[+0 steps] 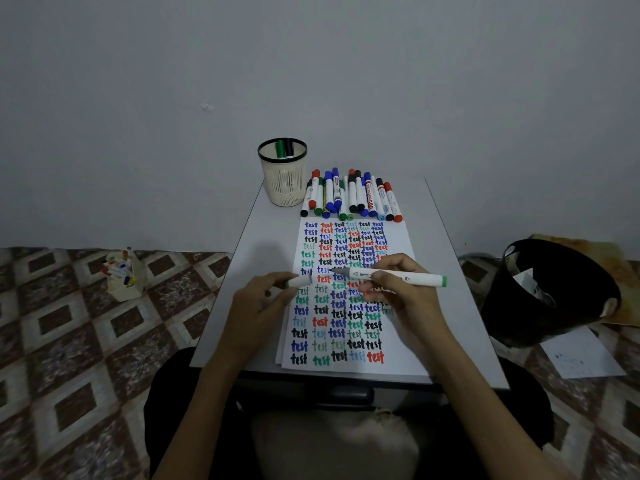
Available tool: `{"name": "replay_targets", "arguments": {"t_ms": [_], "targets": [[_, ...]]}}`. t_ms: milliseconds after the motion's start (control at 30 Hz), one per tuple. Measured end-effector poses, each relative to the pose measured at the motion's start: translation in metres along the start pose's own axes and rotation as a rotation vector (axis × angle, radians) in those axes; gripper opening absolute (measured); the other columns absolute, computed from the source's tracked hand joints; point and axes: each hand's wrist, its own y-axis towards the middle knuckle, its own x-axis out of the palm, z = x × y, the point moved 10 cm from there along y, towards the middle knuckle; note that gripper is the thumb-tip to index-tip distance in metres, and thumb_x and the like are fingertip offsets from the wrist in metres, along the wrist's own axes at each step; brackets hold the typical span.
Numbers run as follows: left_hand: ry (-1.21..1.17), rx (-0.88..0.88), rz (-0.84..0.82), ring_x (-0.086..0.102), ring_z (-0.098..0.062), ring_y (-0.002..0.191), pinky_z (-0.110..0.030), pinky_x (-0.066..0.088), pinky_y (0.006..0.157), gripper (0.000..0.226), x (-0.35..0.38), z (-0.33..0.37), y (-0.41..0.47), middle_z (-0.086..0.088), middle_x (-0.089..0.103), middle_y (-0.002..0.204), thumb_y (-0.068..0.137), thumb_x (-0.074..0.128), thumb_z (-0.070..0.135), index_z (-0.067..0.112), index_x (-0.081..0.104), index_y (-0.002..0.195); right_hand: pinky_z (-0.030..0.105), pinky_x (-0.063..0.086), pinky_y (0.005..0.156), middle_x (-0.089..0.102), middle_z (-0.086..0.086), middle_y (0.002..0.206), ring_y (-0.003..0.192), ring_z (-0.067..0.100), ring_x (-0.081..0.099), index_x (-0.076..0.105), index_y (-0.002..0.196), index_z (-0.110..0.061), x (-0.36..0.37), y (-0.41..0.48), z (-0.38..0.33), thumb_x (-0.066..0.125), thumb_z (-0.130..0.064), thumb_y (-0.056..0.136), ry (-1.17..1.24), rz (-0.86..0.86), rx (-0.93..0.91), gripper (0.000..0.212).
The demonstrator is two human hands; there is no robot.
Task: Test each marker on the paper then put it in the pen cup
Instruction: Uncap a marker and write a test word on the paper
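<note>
Small grey table, right hand pinching marker, left hand gripping cap

Bare forearms, left hand, right hand, black clothing on legs, pale cloth at lap

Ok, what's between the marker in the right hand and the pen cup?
Head view: the written-over upper paper, then the left end of the loose marker pile, lie between the marker in the right hand and the pen cup.

Grey wall, patterned floor
</note>
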Motion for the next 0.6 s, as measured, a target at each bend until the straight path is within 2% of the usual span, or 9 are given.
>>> {"name": "replay_targets", "arguments": {"t_ms": [200, 400, 500, 600], "targets": [[-0.123, 0.044, -0.015, 0.059, -0.002, 0.096, -0.022, 0.047, 0.081, 0.040, 0.007, 0.017, -0.003, 0.014, 0.065, 0.104, 0.082, 0.056, 0.048, 0.023, 0.066, 0.113, 0.027, 0.057, 0.056, 0.068, 0.022, 0.073, 0.060, 0.026, 0.068, 0.056, 0.083, 0.003, 0.002, -0.005, -0.002, 0.054, 0.017, 0.082, 0.015, -0.015, -0.004, 0.014], [-0.137, 0.085, -0.059, 0.058, 0.000, 0.094, -0.016, 0.046, 0.080, 0.027, 0.011, 0.031, -0.002, 0.021, 0.065, 0.101, 0.083, 0.058, 0.044, 0.037, 0.061, 0.109, 0.028, 0.058, 0.057, 0.067, 0.023, 0.072, 0.060, 0.027, 0.068, 0.058, 0.084, 0.004, 0.009, -0.008, 0.002, 0.056, 0.017, 0.081, -0.050, -0.058, 0.007, 0.013], [-0.184, 0.116, -0.115, 0.062, -0.003, 0.091, -0.017, 0.049, 0.078, 0.026, 0.018, 0.039, -0.003, 0.015, 0.068, 0.099, 0.085, 0.063, 0.034, 0.028, 0.063, 0.110, 0.030, 0.058, 0.058, 0.068, 0.022, 0.072, 0.061, 0.028, 0.069, 0.058, 0.083, 0.004, 0.016, -0.008, 0.003, 0.061, 0.012, 0.079, -0.076, -0.084, 0.016, 0.009], [-0.324, 0.080, -0.113, 0.067, -0.008, 0.077, -0.019, 0.053, 0.070, 0.025, 0.020, 0.042, -0.004, 0.001, 0.070, 0.089, 0.085, 0.066, 0.017, 0.011, 0.065, 0.109, 0.028, 0.058, 0.057, 0.068, 0.022, 0.071, 0.060, 0.028, 0.069, 0.057, 0.084, 0.004, 0.018, -0.009, 0.003, 0.065, 0.003, 0.074, -0.027, -0.072, 0.034, 0.012]]}}
